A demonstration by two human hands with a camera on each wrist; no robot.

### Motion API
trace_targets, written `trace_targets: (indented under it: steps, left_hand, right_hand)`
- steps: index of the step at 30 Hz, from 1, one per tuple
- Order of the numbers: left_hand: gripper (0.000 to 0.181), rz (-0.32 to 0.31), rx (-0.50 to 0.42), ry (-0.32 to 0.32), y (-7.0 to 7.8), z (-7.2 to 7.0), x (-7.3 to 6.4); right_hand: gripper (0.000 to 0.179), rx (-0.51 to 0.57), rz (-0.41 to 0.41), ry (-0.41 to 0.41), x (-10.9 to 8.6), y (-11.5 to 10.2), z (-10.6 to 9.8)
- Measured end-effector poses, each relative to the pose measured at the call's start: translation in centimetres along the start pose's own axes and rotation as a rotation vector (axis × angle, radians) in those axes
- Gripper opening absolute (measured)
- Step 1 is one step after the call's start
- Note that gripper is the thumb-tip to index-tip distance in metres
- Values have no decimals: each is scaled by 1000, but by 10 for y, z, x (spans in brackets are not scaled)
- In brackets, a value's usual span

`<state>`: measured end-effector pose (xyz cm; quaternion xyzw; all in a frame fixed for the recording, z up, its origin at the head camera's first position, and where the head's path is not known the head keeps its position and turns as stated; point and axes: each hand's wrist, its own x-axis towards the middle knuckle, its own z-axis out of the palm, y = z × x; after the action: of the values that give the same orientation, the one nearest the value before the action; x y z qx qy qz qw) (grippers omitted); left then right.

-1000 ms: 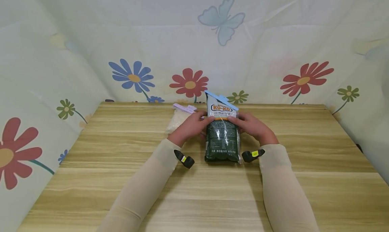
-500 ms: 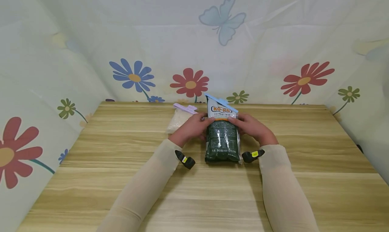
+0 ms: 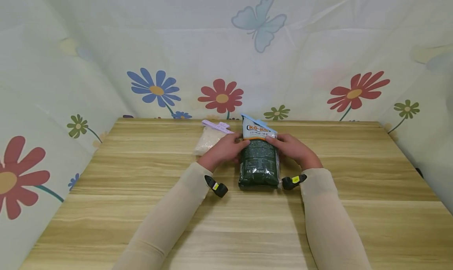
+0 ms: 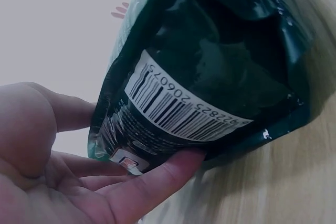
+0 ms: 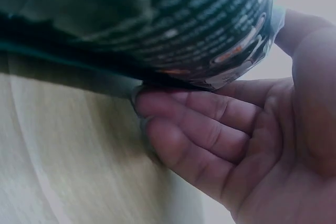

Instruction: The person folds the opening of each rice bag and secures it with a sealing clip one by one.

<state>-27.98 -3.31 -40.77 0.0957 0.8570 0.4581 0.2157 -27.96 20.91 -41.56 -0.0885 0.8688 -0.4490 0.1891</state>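
A dark green and silver KO-KO rice bag [image 3: 260, 162] leans back in the middle of the table, its printed face up. Across its top edge runs a light blue bag clip [image 3: 260, 122], set at a slant. My left hand [image 3: 228, 148] grips the bag's left side, thumb on the front. On the opposite side my right hand [image 3: 293, 146] holds it likewise, thumb near the orange stripe. In the left wrist view fingers lie along the bag's side panel [image 4: 184, 103] with a barcode. The right wrist view has curled fingers [image 5: 205, 129] under the bag's edge.
Left of the green bag lies a clear bag of white grains [image 3: 206, 140], with a purple clip [image 3: 216, 125] across its top. My left hand overlaps its right part. Behind the wooden table [image 3: 116, 191] rises a flowered backdrop [image 3: 198, 46].
The green bag's top has tipped back and down, away from me, and the blue clip now sits lower in view. Both hands keep their hold, and the clear bag stays put.
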Motion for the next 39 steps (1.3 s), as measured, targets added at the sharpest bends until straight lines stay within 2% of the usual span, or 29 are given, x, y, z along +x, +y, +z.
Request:
trace_targets:
  steps: [7, 18, 22, 26, 34, 39]
  left_hand:
    - [55, 16, 15, -6, -1, 1, 0]
    - [54, 12, 95, 14, 1, 3, 0]
    - [58, -2, 93, 10, 4, 1, -3]
    - [66, -2, 94, -4, 9, -2, -9]
    - [76, 35, 93, -93, 14, 0, -18]
    - [78, 35, 116, -98, 14, 3, -19]
  right_hand:
    - [65, -30, 11, 6, -1, 0, 1]
    - [64, -126, 14, 55, -1, 4, -1]
    - [64, -163, 9, 57, -1, 4, -5]
    - [66, -158, 36, 30, -6, -2, -11]
    - [69, -190, 127, -78, -11, -12, -12]
    - [65, -185, 124, -96, -11, -17, -9]
